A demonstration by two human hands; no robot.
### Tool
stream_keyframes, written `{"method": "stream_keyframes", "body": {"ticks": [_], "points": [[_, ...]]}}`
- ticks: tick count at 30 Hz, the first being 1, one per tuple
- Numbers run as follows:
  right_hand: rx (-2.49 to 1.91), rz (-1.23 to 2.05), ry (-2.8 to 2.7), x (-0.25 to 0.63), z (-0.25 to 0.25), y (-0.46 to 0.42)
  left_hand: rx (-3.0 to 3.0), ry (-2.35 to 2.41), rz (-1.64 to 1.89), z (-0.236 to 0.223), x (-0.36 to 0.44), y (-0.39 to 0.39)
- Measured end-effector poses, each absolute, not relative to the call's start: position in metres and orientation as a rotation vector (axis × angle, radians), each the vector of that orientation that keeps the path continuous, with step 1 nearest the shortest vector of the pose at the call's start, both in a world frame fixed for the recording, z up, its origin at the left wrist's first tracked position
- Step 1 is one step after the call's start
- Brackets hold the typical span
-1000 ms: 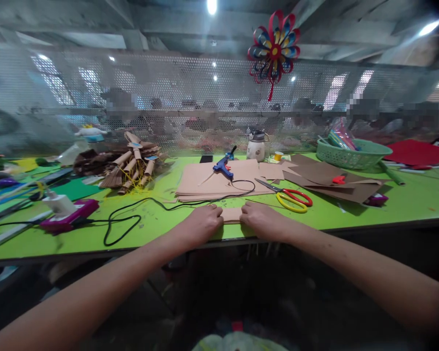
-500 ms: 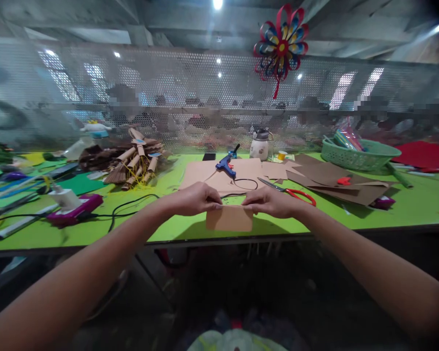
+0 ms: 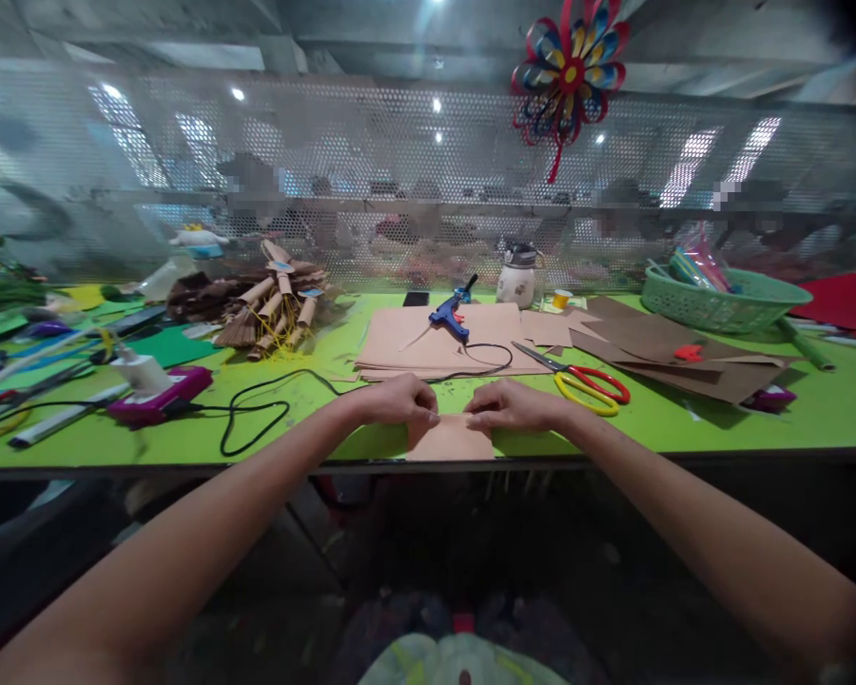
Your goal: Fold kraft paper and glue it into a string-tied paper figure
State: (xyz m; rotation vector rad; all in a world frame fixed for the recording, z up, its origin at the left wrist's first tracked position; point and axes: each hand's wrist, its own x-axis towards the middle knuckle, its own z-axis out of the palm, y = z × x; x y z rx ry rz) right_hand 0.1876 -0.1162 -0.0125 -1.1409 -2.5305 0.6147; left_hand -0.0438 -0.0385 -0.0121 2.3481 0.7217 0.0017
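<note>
The left hand [image 3: 404, 400] grasps the far left corner of a small folded piece of light tan paper [image 3: 450, 440], its thumb and fingers pinched together there. The right hand [image 3: 512, 404] grasps the far right corner in the same way. The folded paper lies between the two hands at the near edge of the bright green counter [image 3: 357, 442].

Just beyond the hands is a stack of large pale tan paper sheets [image 3: 399, 344], with a blue glue gun with a red trigger [image 3: 449, 318] on top. Its thin black cord [image 3: 300, 373] loops over the stack and across the counter to a magenta power strip [image 3: 161, 395] holding a white plug [image 3: 143, 369], well to the left. Near the right hand lie metal scissors with one red and one yellow handle [image 3: 586, 386], their blades parted slightly and pointing toward the stack. Dark brown paper sheets [image 3: 656, 341] spread farther right, in front of a green plastic basket [image 3: 724, 303]. A white bottle with a dark lid [image 3: 517, 282] stands upright behind the stack.
</note>
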Motion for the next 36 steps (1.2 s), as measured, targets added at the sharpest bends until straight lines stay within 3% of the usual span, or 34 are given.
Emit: {"method": "stream_keyframes", "body": {"ticks": [20,26,36], "points": [[-1.142,-0.194,-2.482,0.172,-0.046,-0.139,2.691,0.694,0.277,-0.020,-0.046,-0.061],[-1.148,-0.323,-2.548,0.171,-0.043,-0.142,2.680,0.631,0.178,-0.015,-0.044,-0.056],[-1.123,-0.386,-2.661,0.171,-0.034,-0.150,3.017,0.485,0.321,-0.011,-0.049,-0.080]]}}
